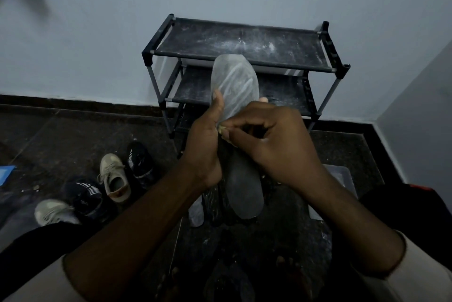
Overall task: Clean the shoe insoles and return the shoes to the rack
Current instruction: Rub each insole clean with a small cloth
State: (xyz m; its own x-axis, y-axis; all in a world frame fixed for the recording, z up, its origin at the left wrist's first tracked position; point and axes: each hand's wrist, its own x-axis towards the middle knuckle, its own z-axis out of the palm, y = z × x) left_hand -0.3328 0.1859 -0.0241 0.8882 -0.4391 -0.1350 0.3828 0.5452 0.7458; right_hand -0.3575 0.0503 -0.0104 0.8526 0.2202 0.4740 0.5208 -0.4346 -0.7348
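Observation:
A long grey insole [236,86] is held upright in front of the black shoe rack [244,45]; its upper part is whitish with streaks, its lower heel end [244,194] darker. My left hand [205,145] grips the insole's middle from the left, thumb up along its edge. Over the same spot my right hand [271,140] curls its fingers, pinching a small yellowish piece [223,128] against the insole. On the floor to the left lie two beige sneakers [114,177] [52,211] and two dark sneakers [140,160] [85,195].
The rack stands against a pale wall, its dusty shelves bare. A clear plastic box [342,179] sits on the dark floor at the right, partly behind my right arm. Another pale insole [197,212] lies on the floor below my hands. A blue sheet [6,173] shows at the left edge.

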